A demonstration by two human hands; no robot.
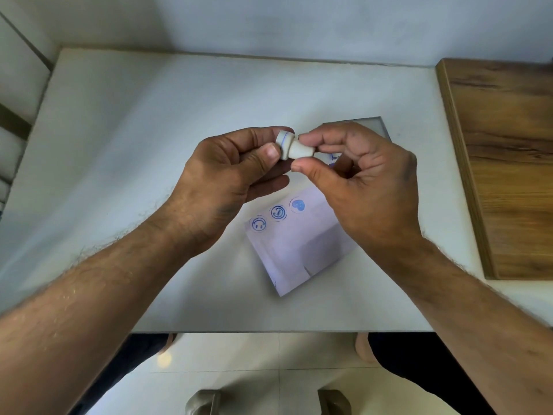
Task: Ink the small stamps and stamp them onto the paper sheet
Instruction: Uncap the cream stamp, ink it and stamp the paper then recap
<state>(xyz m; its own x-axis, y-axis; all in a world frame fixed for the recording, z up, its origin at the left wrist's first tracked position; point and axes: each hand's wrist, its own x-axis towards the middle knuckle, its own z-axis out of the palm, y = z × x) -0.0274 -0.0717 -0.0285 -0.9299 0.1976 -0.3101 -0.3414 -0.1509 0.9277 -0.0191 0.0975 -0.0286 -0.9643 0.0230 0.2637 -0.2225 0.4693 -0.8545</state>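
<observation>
A small white stamp (292, 146) is held in the air above the table, lying sideways between both hands. My left hand (227, 175) pinches its round stamping end, which has a blue ring. My right hand (368, 181) pinches its handle end with thumb and forefinger. Below them lies a pale paper sheet (302, 250) with three blue round prints (278, 212) in a row near its far edge. A grey flat square, perhaps the ink pad (377, 127), lies behind my right hand and is mostly hidden.
The white table (149, 145) meets a wall at the back. A wooden board (505, 163) lies along the right side. The table's near edge is close to my body, with tiled floor, legs and feet below it.
</observation>
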